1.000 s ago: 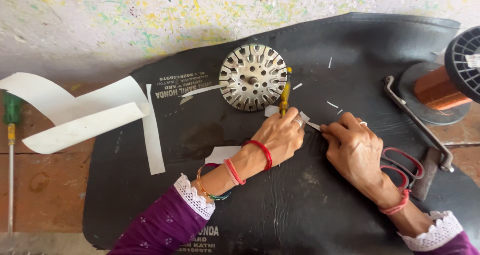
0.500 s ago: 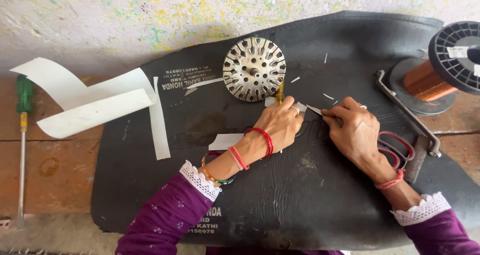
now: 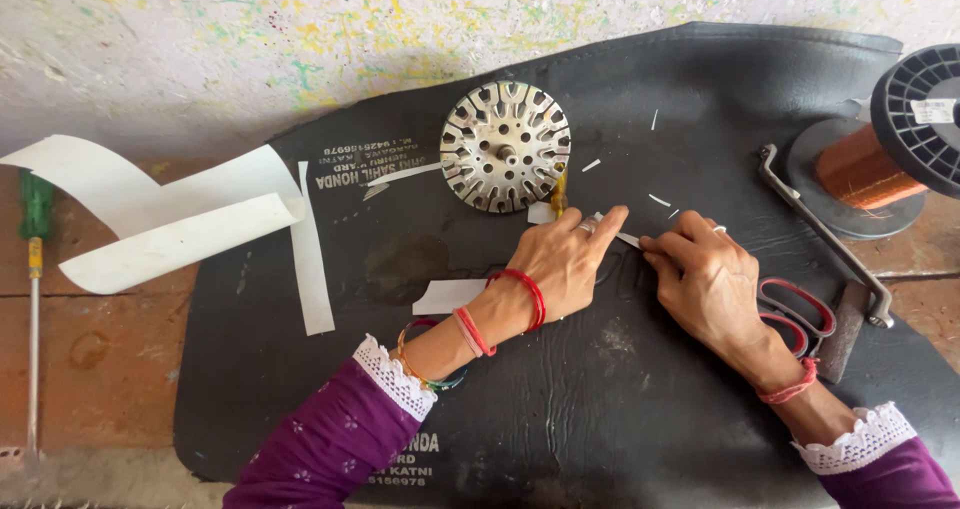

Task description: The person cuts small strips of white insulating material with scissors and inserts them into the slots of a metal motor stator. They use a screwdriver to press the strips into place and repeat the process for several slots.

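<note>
Am pinching small white paper strip [image 3: 628, 237] between both hands: left hand [image 3: 565, 264] and right hand [image 3: 705, 274] each closed on one end, over black rubber mat [image 3: 520, 399], just below round slotted metal stator core [image 3: 505, 159]. Paper strips already cut; core's slots looking mostly unlined. Red-handled scissors [image 3: 795, 314] lying beside right wrist.

Purple sleeves, red bangles over a black mat

White lace cuffs edge the sleeves [image 3: 330, 449]; a silvery slotted disc [image 3: 505, 159], white paper strips [image 3: 190, 239], a copper-coloured wire spool [image 3: 860, 169], red-handled scissors [image 3: 800, 314], a green-handled screwdriver [image 3: 36, 209]; wall speckled yellow, perhaps green.
</note>
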